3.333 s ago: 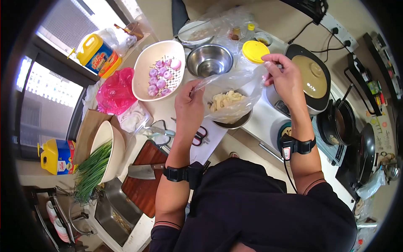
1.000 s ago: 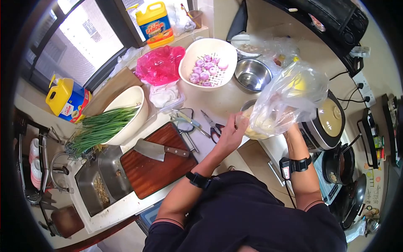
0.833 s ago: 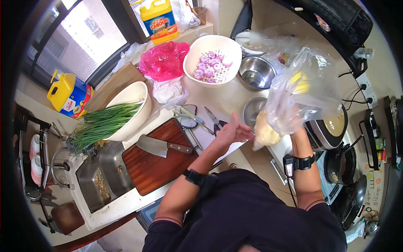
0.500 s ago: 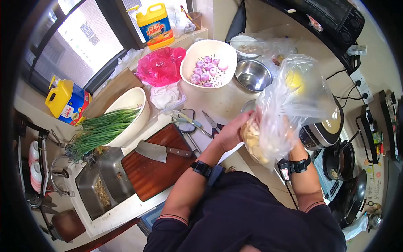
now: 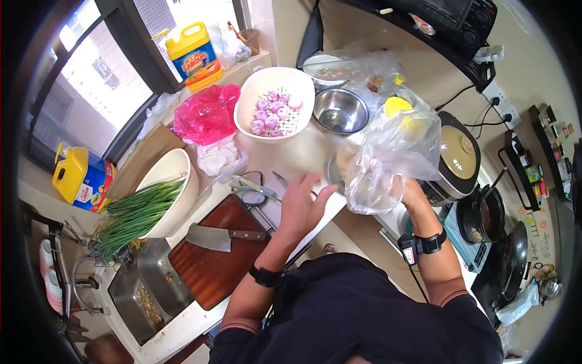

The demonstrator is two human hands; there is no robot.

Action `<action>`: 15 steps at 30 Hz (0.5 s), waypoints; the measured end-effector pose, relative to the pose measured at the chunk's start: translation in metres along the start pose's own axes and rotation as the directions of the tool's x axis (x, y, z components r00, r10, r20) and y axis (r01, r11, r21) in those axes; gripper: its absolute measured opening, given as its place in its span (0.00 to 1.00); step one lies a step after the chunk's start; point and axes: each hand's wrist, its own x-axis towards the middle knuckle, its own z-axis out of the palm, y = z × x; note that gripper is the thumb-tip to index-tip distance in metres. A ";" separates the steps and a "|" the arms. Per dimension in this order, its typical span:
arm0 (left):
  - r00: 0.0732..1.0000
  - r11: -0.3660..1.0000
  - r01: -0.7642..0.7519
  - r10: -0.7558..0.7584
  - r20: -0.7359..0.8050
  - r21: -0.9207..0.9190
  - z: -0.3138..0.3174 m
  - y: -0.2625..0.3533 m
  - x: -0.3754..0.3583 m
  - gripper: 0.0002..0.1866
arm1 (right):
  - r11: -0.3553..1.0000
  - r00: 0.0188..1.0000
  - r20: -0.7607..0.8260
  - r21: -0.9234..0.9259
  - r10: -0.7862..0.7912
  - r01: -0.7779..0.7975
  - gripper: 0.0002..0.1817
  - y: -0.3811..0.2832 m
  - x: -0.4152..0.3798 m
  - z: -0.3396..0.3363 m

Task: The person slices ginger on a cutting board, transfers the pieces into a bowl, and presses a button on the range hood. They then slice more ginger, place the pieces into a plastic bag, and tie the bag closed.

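My left hand (image 5: pixel 302 203) is off the bag, fingers apart and holding nothing, over the counter edge near the scissors-like tool (image 5: pixel 280 177). At the counter's right part my right hand (image 5: pixel 410 193) grips a clear plastic bag (image 5: pixel 394 155), its fingers partly hidden behind the film. Pale tan pieces (image 5: pixel 347 159) show blurred at the bag's left side, above the rim of a small metal bowl (image 5: pixel 333 173). Just behind the bag is a yellow lid (image 5: pixel 397 106).
A white basket (image 5: pixel 245 121) holds peeled purple onions, beside a steel bowl (image 5: pixel 341 111). Left lie a cleaver (image 5: pixel 209 236) on a brown cutting board (image 5: pixel 209 273), green onions (image 5: pixel 142 209) in a cream basin (image 5: pixel 188 188), and a sink (image 5: pixel 173 297). A rice cooker (image 5: pixel 458 155) stands right.
My left hand has let go of the bag and moved left, opening. The bag has shifted away from my body over the counter, still in my right hand. The view has turned slightly.
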 end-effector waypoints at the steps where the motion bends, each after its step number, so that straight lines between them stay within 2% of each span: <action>1: 0.935 0.954 -0.289 0.299 -0.192 0.077 0.000 0.014 0.009 0.26 | 0.994 0.997 -0.029 -0.078 -0.077 0.075 0.19 -0.002 -0.003 0.001; 2: 0.933 0.953 -0.296 0.304 -0.193 0.069 0.005 0.022 0.021 0.26 | 0.977 0.986 -0.050 -0.158 -0.156 0.147 0.19 -0.002 -0.006 0.001; 3: 0.867 0.876 -0.457 0.478 -0.142 0.155 0.009 0.031 0.035 0.27 | 0.975 0.986 -0.053 -0.165 -0.158 0.147 0.19 0.008 -0.007 -0.002; 4: 0.769 0.762 -0.603 0.634 -0.080 0.235 0.014 0.038 0.043 0.27 | 0.935 0.963 -0.040 -0.255 -0.267 0.248 0.20 0.020 -0.003 -0.004; 5: 0.764 0.757 -0.609 0.640 -0.084 0.235 0.021 0.039 0.045 0.27 | 0.906 0.947 -0.031 -0.301 -0.321 0.297 0.20 0.028 -0.005 -0.010; 6: 0.808 0.808 -0.588 0.589 -0.020 0.024 0.027 0.042 0.046 0.28 | 0.873 0.927 -0.023 -0.346 -0.374 0.344 0.20 0.022 -0.005 -0.011; 7: 0.835 0.829 -0.529 0.547 0.063 -0.184 0.033 0.044 0.047 0.29 | 0.781 0.929 -0.002 -0.541 -0.370 0.311 0.20 0.015 -0.011 -0.015; 8: 0.829 0.824 -0.535 0.555 0.072 -0.188 0.039 0.045 0.044 0.29 | 0.656 0.935 0.013 -0.709 -0.355 0.259 0.20 0.007 -0.017 -0.018; 9: 0.894 0.796 -0.340 0.439 0.090 -0.502 0.036 0.056 0.038 0.24 | 0.659 0.936 0.000 -0.710 -0.351 0.248 0.20 -0.007 -0.018 -0.018; 10: 0.935 0.654 -0.100 0.319 0.153 -0.750 0.035 0.062 0.035 0.21 | 0.663 0.928 0.028 -0.692 -0.372 0.287 0.18 -0.024 -0.016 -0.015; 11: 0.932 0.654 -0.092 0.322 0.165 -0.751 0.039 0.052 0.035 0.21 | 0.666 0.918 0.056 -0.672 -0.392 0.325 0.16 -0.032 -0.015 -0.010; 12: 0.902 0.783 0.005 0.264 0.341 -0.622 0.043 0.035 0.037 0.17 | 0.670 0.923 0.046 -0.673 -0.383 0.312 0.16 -0.029 -0.016 -0.004; 13: 0.850 0.885 0.078 0.181 0.494 -0.459 0.043 0.029 0.038 0.15 | 0.955 0.969 -0.209 -0.287 -0.134 0.070 0.14 -0.022 -0.015 0.002; 14: 0.844 0.886 0.073 0.190 0.502 -0.457 0.046 0.029 0.036 0.15 | 0.969 0.926 -0.321 0.207 0.199 -0.136 0.12 -0.018 -0.012 0.008; 15: 0.879 0.848 0.084 0.184 0.439 -0.523 0.047 0.033 0.028 0.14 | 0.863 0.866 -0.346 0.477 0.360 -0.168 0.12 -0.017 -0.010 0.012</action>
